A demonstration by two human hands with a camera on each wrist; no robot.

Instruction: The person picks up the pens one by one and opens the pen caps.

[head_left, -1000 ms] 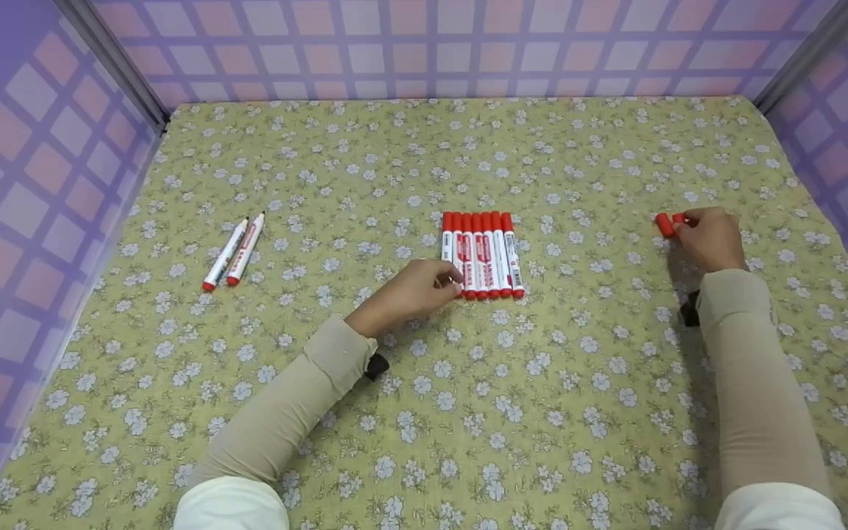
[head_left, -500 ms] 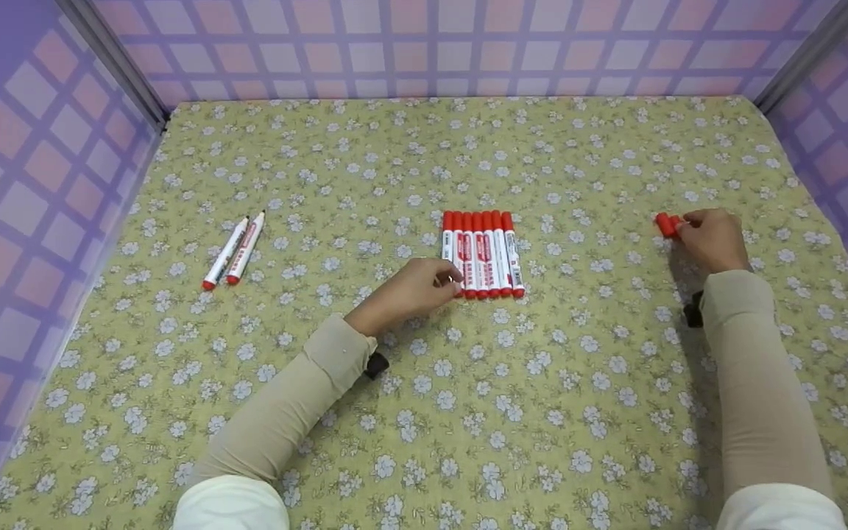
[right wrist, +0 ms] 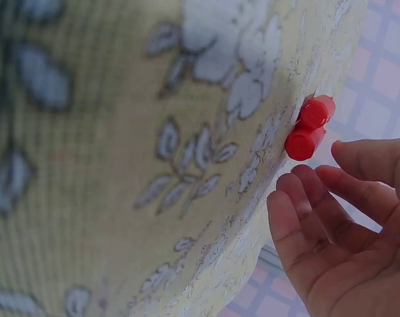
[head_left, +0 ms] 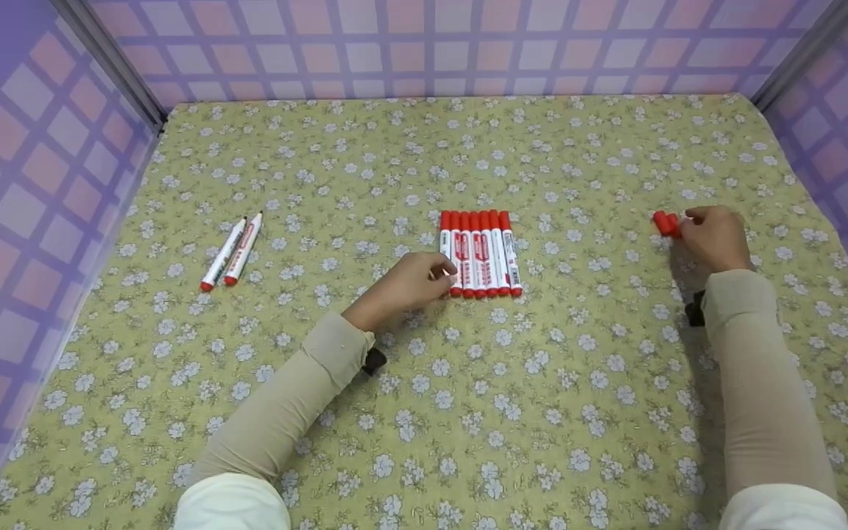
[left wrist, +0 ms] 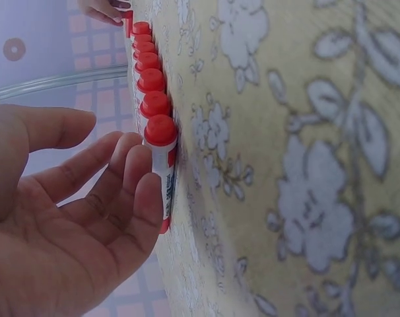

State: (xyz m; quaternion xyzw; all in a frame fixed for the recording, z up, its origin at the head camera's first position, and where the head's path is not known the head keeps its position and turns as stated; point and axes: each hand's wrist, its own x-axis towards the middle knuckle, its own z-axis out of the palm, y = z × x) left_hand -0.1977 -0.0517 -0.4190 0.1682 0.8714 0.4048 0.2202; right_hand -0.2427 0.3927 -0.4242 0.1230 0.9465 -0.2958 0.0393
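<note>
Centrally, left hand (head_left: pixel 403 284) w/ relaxed, straight fingers (left wrist: pixel 142 198) touches the leftmost of seven red-capped white plastic markers (head_left: pixel 478 253), row at its 2 o'clock. Right hand (head_left: pixel 715 237), loosely spread, grips nothing; two loose red plastic caps (head_left: pixel 665 223) sit just beside it at 9 o'clock.

Two red caps (right wrist: pixel 308 128) on floral cloth (right wrist: pixel 121 165), right hand (right wrist: pixel 345 224) just beside, fingers relaxed

Marker row (head_left: pixel 479 252) between marker pair (head_left: pixel 232 251) and caps (head_left: pixel 665 223)
</note>
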